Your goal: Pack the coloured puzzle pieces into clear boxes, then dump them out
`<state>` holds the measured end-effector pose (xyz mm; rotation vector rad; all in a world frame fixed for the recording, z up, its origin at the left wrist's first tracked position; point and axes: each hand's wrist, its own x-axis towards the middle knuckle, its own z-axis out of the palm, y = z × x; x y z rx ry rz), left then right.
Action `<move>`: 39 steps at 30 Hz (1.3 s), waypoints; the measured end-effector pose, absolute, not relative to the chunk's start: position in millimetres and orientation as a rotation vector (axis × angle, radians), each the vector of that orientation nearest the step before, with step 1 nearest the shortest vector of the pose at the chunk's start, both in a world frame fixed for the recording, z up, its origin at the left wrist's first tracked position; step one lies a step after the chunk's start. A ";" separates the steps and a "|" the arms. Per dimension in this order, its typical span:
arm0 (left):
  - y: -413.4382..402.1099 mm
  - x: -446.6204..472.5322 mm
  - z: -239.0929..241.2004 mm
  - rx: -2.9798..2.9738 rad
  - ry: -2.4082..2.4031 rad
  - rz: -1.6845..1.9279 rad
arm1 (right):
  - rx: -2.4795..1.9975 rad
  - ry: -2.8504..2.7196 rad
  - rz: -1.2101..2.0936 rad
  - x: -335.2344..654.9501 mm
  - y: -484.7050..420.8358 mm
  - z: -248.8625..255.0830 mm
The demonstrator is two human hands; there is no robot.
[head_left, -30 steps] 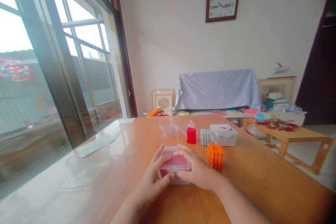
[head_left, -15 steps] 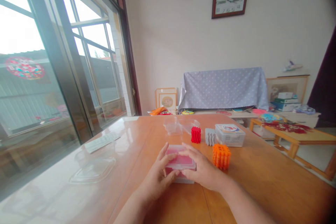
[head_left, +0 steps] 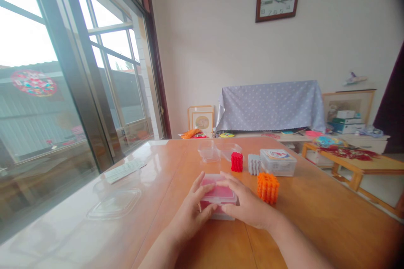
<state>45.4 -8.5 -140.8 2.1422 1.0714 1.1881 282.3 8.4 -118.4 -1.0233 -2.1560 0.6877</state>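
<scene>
A small clear plastic box with pink contents rests on the wooden table in front of me. My left hand grips its left side, fingers curled over the lid and thumb at the front. My right hand holds its right side, with fingers pressed on the lid. Just right of my right hand stands an orange block stack.
Farther back are a red block stack, a grey block stack, a lidded clear box with a printed label and an open clear box. An empty clear container and a paper slip lie left by the window.
The view has shifted slightly left, so everything sits a little farther right in the picture. Both hands stay on the pink box in much the same grip.
</scene>
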 end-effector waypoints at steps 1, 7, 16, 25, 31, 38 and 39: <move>-8.8 45.4 -140.5 2.142 1.075 1.188 | -1.024 -2.162 0.703 283.2 8.5 -117.7; -9.9 44.8 -139.7 2.128 1.053 1.194 | -1.021 -2.122 0.734 280.4 7.7 -117.9; -9.5 46.3 -142.5 2.083 1.029 1.218 | -1.055 -2.109 0.676 273.8 1.4 -119.4; -7.1 45.1 -145.9 2.079 1.036 1.226 | -1.086 -2.131 0.583 270.7 0.5 -119.7; -10.9 46.4 -142.1 2.066 1.004 1.225 | -1.078 -2.135 0.589 273.7 2.4 -120.5; -15.3 46.7 -136.0 2.090 1.020 1.221 | -1.019 -2.112 0.728 280.4 6.4 -119.8; -15.3 46.4 -135.7 2.098 1.030 1.218 | -1.020 -2.107 0.722 280.5 6.8 -120.4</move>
